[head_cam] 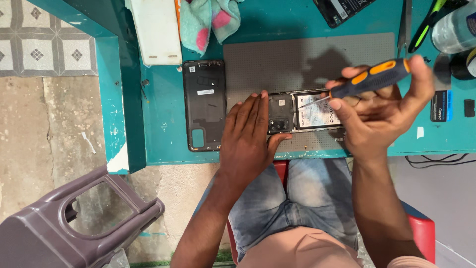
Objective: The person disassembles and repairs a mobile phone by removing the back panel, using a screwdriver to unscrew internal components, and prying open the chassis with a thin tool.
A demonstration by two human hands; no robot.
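Note:
An opened phone (303,112), its back removed and its battery and camera module showing, lies on a grey work mat (297,59). My left hand (248,139) rests flat on the phone's left end, fingers spread, holding it down. My right hand (384,106) grips a screwdriver (369,78) with a black and orange handle. The screwdriver's metal tip points down-left at the phone's upper middle, near the battery's edge. The phone's removed black back cover (204,104) lies on the teal table (163,124), to the left of the mat.
A white box (156,30) and a green-pink cloth (208,20) lie at the table's back. Another dark device (342,10), tools (424,25), a clear bottle (456,27) and small black packets (441,105) sit at the right. A purple plastic stool (69,223) stands on the floor at left.

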